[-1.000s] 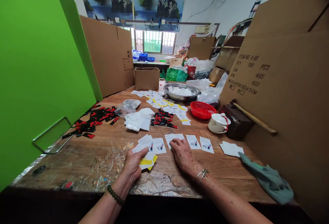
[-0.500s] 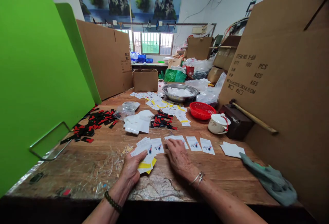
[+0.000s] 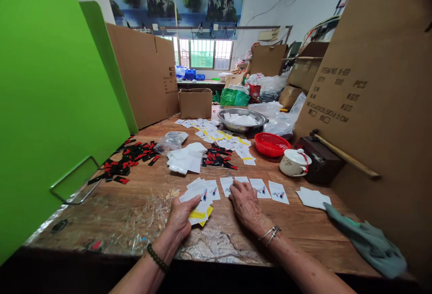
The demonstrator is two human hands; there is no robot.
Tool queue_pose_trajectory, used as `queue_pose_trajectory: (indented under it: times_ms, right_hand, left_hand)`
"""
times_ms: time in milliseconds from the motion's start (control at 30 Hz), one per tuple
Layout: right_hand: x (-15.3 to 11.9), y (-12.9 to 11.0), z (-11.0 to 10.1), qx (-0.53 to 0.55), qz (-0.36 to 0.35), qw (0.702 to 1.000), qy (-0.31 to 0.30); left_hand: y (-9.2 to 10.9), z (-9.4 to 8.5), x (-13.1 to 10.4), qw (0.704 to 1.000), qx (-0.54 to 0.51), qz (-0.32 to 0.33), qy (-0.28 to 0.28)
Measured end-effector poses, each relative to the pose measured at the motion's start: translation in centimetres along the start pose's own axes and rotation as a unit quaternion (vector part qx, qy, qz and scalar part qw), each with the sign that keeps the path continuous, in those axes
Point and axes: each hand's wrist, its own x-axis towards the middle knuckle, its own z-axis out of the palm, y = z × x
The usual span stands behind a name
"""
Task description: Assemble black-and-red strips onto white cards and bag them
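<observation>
White cards [image 3: 278, 193] — row laid left of pot [image 3: 290, 164], more clamped in left hand [image 3: 179, 217]; right hand [image 3: 248, 205] loosely curled, hold unclear.

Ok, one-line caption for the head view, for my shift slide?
Left hand holding fanned printed cards, right hand over a row of cards on the wooden table.

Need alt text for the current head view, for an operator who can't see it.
Left hand holds fanned printed cards over a wooden table; right hand rests on a row of similar cards. Beyond lie black-and-red pieces, blank white sheets, a red basket and a lidded cup.
</observation>
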Motion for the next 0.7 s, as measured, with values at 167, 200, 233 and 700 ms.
queue_pose_trajectory:
  times_ms: [167, 200, 233, 700]
  right_hand:
    - [2.0, -3.7, 0.8, 0.338, 0.085, 0.937, -0.031]
    - [2.5, -4.5, 1.0, 0.38, 0.115, 0.916, -0.057]
    - [2.9, -5.2, 1.2, 0.409, 0.14, 0.898, -0.082]
    - [3.6, -9.4, 2.7, 0.534, 0.178, 0.823, -0.078]
  left_hand:
    - [-0.4, 0.3, -0.6, 0.999, -0.018, 0.015, -0.031]
    - [-0.5, 0.2, -0.7, 0.999, -0.018, 0.017, -0.035]
    - [-0.5, 0.1, -0.8, 0.999, -0.018, 0.019, -0.037]
    - [1.3, -3.5, -0.9, 0.999, -0.032, 0.04, 0.017]
